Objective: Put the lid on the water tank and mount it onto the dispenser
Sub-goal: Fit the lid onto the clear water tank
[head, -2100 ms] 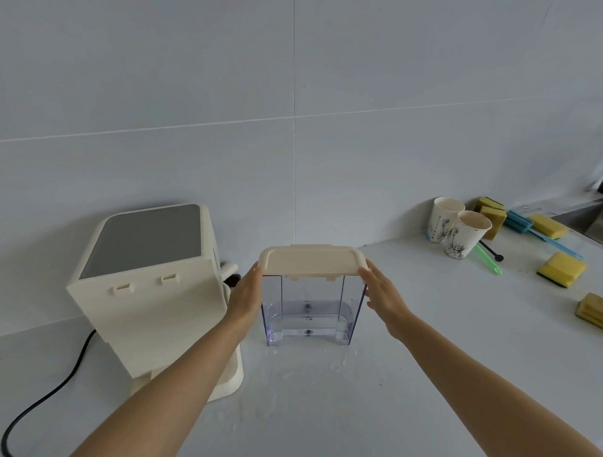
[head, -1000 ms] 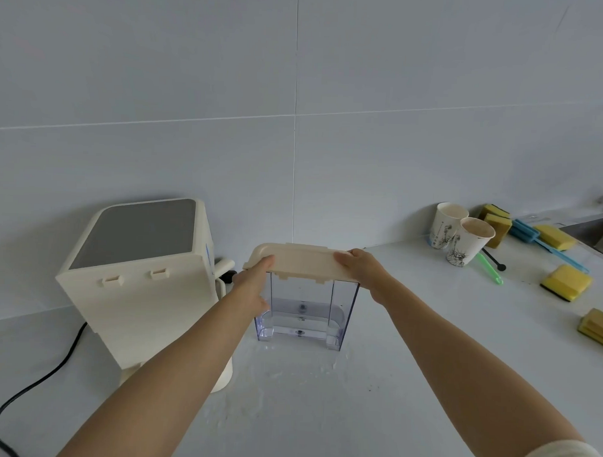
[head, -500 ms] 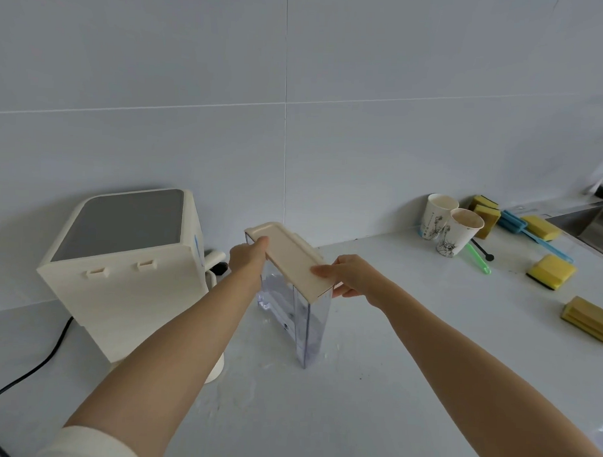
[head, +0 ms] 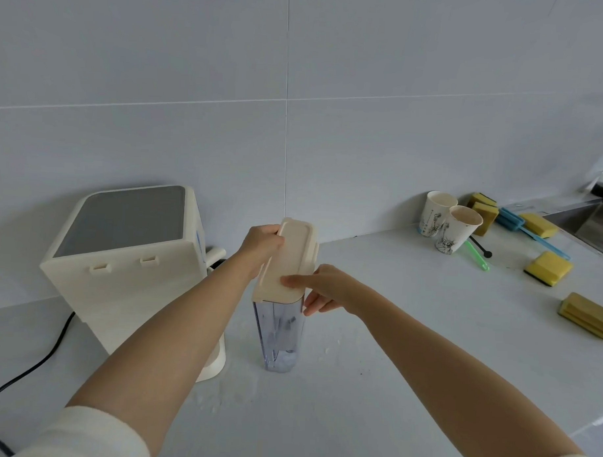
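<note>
The clear water tank [head: 280, 333] stands upright on the white counter with its cream lid [head: 288, 260] on top, narrow end toward me. My left hand [head: 262, 244] grips the lid's far left end. My right hand [head: 320, 288] holds the near end, thumb on the lid and fingers down the tank's right side. The cream dispenser [head: 131, 256] with a grey top stands just left of the tank, its back panel with two slots facing me.
A black power cord [head: 25, 372] runs from the dispenser to the lower left. Two paper cups [head: 447, 225], several yellow sponges [head: 548, 267], a blue brush [head: 529, 231] and a green stick [head: 477, 256] lie at the right. A sink edge [head: 594, 218] is far right.
Both hands have turned the lidded tank from broadside to end-on toward me. It now stands a little nearer the dispenser, my left hand at the far end, my right at the near end.
</note>
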Action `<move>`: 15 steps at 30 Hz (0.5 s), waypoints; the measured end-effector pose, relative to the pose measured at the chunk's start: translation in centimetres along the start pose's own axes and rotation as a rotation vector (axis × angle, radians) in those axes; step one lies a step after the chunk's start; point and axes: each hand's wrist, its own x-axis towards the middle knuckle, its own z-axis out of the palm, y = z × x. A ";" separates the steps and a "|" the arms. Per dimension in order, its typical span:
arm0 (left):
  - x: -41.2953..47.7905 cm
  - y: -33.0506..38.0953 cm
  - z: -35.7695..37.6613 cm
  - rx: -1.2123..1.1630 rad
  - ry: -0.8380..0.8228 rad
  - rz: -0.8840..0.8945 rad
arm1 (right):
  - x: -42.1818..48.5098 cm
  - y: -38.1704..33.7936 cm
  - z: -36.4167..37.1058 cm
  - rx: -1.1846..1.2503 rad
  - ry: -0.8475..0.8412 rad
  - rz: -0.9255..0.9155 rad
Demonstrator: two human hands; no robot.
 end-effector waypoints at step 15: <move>-7.0 -2.0 0.3 0.053 0.169 0.046 | 2.8 -4.2 -4.2 -0.340 0.176 -0.286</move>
